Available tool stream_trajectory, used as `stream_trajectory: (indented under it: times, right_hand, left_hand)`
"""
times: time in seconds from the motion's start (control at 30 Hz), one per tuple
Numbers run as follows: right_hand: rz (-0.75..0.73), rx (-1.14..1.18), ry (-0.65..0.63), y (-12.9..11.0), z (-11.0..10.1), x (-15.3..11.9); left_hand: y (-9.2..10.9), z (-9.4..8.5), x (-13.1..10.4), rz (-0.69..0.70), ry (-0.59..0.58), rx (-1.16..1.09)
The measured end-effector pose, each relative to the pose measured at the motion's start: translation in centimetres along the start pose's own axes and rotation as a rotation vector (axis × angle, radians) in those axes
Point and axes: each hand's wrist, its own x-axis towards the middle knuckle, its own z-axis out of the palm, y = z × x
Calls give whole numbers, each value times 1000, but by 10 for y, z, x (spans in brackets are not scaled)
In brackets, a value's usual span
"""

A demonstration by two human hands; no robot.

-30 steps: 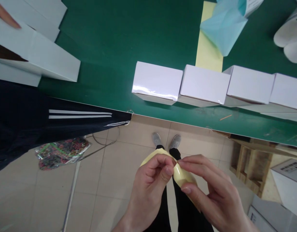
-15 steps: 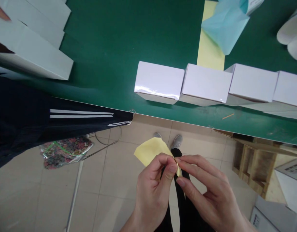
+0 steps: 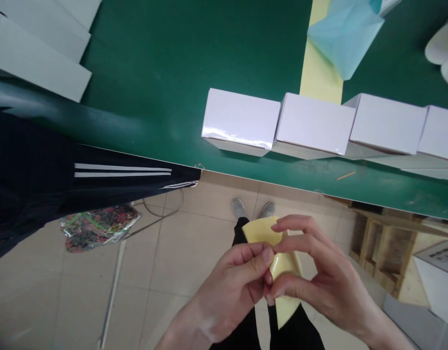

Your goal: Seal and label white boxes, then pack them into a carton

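A piece of yellow paper (image 3: 287, 265), bent and curled, is held between my two hands beyond the table's front edge, above the floor. My left hand (image 3: 234, 287) pinches its left side between thumb and forefinger. My right hand (image 3: 324, 274) has its thumb on the lower part and its fingers curved over the upper part. Several white boxes (image 3: 241, 119) stand in a row along the green table (image 3: 165, 73). Behind them a yellow strip (image 3: 320, 73) lies partly under a light blue folded sheet (image 3: 348, 39).
White boxes (image 3: 37, 53) are at the table's far left. Another person's dark sleeve (image 3: 110, 172) with white stripes reaches along the left edge. A plastic bag (image 3: 99, 228) hangs low at left; a wooden crate (image 3: 387, 248) stands below right. White rolls (image 3: 444, 46) lie far right.
The yellow paper has turned and shifted right, from left of my hands to between them. My right hand's fingers have spread and curved over it. The other person's fingertip has left the upper left.
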Motion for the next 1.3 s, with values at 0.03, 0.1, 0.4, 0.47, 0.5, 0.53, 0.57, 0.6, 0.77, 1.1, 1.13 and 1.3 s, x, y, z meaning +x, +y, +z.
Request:
stream_trajectory:
  times: [0.03,0.1,0.4,0.47,0.5,0.53,0.57,0.6,0.77,1.1,1.13,1.3]
  right_hand:
    - [-25,25,-17,1,-1,1]
    - [-36,85,-27,2,-2,2]
    - [-11,38,-45,2,-10,4]
    - [-18,28,-42,1,-11,3]
    - [-25,32,-31,2,-10,3]
    - [-32,37,-21,2,-10,3]
    - [-38,43,-9,3,-9,2]
    - [-40,45,0,4,-8,2]
    - [-33,10,16,8,-6,2]
    - [260,123,-92,-1,-17,-3]
    - [323,132,-53,0,-15,-4]
    - [364,119,56,4,-5,-9]
  left_hand:
    - [1,1,0,-20,0,-32]
    - [2,3,1,-49,8,-69]
    - [9,6,3,-88,-17,-6]
    - [10,6,3,-112,-40,11]
    - [11,7,3,-129,-52,25]
    - [10,7,4,-146,-60,40]
    - [10,7,4,-162,-62,56]
    - [9,7,5,-173,-62,71]
    - [7,3,6,-165,-68,111]
    - [16,-6,2,181,129,325]
    - [13,-7,0,254,178,389]
    - [-8,-10,-10,627,304,837]
